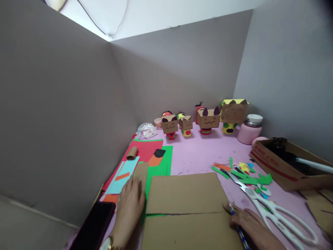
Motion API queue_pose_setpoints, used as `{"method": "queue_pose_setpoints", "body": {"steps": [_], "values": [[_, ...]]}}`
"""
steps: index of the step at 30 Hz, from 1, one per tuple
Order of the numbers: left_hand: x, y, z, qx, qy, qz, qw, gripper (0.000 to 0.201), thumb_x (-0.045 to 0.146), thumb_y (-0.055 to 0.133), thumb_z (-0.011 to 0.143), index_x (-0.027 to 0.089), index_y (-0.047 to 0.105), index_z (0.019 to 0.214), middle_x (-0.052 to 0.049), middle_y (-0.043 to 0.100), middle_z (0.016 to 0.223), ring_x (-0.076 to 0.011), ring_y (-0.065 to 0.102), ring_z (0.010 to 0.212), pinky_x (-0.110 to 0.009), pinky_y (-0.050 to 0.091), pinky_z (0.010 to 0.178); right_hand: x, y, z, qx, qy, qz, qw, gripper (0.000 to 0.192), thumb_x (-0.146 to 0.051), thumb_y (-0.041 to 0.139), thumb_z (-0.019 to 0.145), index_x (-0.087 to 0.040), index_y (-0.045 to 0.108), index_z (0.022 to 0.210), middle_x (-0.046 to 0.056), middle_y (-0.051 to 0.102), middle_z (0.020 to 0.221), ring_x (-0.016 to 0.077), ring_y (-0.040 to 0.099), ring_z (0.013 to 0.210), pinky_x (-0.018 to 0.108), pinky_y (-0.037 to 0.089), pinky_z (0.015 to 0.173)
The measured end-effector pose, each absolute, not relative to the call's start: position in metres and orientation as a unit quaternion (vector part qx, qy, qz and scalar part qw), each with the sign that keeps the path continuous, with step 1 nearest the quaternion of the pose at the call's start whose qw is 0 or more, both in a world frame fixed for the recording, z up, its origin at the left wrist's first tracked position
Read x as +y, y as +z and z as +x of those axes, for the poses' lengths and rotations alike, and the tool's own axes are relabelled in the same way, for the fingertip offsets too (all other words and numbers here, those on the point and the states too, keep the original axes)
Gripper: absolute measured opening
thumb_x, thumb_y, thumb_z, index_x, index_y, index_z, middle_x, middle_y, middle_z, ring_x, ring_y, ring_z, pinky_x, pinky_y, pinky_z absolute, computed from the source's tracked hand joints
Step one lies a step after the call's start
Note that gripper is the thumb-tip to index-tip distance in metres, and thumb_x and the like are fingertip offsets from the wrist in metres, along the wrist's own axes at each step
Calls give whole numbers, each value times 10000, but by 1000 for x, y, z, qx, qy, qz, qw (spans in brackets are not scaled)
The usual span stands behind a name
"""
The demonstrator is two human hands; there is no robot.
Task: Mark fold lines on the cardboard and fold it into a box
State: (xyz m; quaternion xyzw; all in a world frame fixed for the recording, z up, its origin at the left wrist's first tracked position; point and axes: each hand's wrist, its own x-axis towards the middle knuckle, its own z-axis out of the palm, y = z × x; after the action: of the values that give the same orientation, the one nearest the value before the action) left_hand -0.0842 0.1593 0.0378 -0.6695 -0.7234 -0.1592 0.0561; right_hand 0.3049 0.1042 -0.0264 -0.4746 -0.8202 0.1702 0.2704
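My left hand lies palm down with its fingers stretched out, on or against a narrow cardboard strip over the coloured paper. In my right hand is a blue-and-white pencil, held at the right edge of the cardboard; its lower end leaves the view. A large flat cardboard piece lies in front of me, with a dark line or gap across it showing some green at the left. White-handled scissors lie beside my right hand, their blades among paper scraps.
Red paper, green paper and light blue paper lie left. A phone rests at the left edge. Several cardboard-headed figures and a pink jar stand behind. An open cardboard box sits right. Grey partitions enclose the table.
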Motion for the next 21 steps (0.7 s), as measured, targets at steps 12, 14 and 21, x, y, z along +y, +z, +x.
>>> {"method": "queue_pose_setpoints", "body": {"steps": [12, 14, 21], "values": [[126, -21, 30, -353, -92, -931, 28, 690, 217, 535, 902, 363, 162, 1464, -22, 502, 1389, -243, 507, 1249, -413, 482, 949, 107, -3, 292, -822, 190, -475, 250, 517, -546, 777, 618, -235, 670, 1017, 164, 640, 1240, 362, 579, 1162, 492, 445, 973], [129, -26, 23, -338, -98, -936, 22, 735, 251, 551, 904, 371, 88, 1463, -14, 502, 1386, -231, 517, 1240, -389, 481, 949, 104, 0, 292, -807, 205, -479, 280, 485, -554, 766, 628, -240, 656, 980, 147, 678, 1186, 348, 613, 1121, 460, 474, 943], [132, -30, 13, -315, -102, -943, 43, 696, 338, 494, 941, 367, 30, 1459, 7, 516, 1366, -208, 556, 1199, -340, 517, 883, 91, 2, 299, -697, 205, -581, 366, 98, -342, 554, 868, -263, 574, 921, 72, 707, 1049, 222, 680, 991, 276, 552, 769]]}}
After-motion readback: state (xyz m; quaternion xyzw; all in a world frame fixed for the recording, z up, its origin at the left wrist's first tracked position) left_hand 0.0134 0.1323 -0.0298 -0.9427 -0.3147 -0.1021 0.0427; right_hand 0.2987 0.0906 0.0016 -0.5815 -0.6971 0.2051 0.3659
